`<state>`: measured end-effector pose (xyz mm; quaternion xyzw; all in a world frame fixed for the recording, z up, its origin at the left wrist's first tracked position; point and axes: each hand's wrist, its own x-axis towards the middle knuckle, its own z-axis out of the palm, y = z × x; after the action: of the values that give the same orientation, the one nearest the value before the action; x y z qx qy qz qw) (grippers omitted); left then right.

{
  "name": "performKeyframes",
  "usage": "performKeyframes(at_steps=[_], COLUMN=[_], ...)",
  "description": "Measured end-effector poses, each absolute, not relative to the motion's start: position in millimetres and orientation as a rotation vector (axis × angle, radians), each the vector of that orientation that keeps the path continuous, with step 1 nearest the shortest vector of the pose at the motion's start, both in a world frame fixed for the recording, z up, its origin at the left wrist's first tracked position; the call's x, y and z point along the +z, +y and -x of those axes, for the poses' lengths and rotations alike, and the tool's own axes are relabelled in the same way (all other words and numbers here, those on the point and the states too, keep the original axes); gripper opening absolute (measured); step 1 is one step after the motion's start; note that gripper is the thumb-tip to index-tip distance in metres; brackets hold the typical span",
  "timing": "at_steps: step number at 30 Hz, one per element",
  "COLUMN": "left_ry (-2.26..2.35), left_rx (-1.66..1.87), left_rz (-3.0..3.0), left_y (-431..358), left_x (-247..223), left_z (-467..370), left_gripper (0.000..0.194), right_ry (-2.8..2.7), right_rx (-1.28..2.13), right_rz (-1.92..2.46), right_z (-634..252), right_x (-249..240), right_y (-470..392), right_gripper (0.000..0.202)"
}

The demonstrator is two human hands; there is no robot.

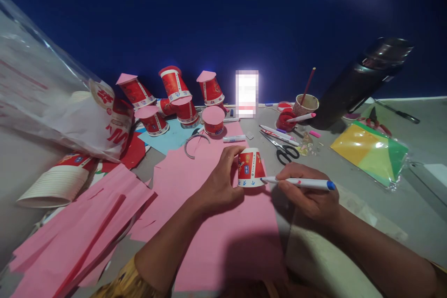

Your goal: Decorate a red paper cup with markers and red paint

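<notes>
Near the middle of the view, a red and white paper cup [251, 167] stands upside down over pink paper [206, 251]. My left hand [223, 179] grips its left side between thumb and fingers. Small blue marks show on the cup's white lower band. A white marker with a blue end [303, 182] lies level in my right hand [309, 198], closed around it. Its tip touches or nearly touches the lower right of the band. Decorated red cups with pink paper tops, such as this one [213, 121], stand behind, some of them stacked.
Scissors [284, 149], pens and a black flask [359, 86] lie or stand behind my right hand. A colored paper packet [370, 151] is at right. At left are stacked cups [57, 181], a plastic bag [70, 88] and folded pink sheets [80, 233].
</notes>
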<state>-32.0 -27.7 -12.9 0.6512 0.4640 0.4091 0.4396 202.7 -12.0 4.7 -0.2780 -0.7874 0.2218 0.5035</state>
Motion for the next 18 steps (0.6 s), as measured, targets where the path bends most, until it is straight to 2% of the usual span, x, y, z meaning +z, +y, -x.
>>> performKeyframes(at_steps=[18], left_ry=[1.103], left_rx=[0.998], left_rz=[-1.499], left_y=[-27.5], left_x=[-9.7], left_z=[28.9], left_gripper=[0.079], right_ry=[-1.913], right_rx=[0.571], right_rz=[0.669], right_z=[-205.5], right_x=[1.1], right_y=[-9.8], right_gripper=[0.012])
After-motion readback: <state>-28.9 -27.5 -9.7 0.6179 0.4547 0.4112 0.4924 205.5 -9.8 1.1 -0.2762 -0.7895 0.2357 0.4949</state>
